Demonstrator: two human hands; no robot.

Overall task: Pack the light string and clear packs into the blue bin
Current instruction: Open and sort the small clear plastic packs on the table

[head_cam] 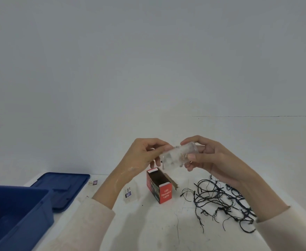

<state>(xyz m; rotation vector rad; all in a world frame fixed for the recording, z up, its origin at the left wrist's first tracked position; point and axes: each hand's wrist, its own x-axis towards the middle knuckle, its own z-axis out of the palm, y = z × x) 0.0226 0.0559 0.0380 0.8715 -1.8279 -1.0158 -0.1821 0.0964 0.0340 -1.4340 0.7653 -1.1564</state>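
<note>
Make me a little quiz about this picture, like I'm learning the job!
1. True or false: the light string is already inside the blue bin.
2. What do the left hand and right hand hold together? A) clear pack B) blue lid C) a cup
3. Fill in: the red box has its top ____ (open or closed).
Key: 1 false, it lies on the table; 2 A; 3 open.

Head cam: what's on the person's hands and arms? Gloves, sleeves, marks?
Bare left hand and right hand: no gloves, rings or watch showing. Cream long sleeves on both arms, left sleeve, right sleeve. The left wrist has whitish smears.
</note>
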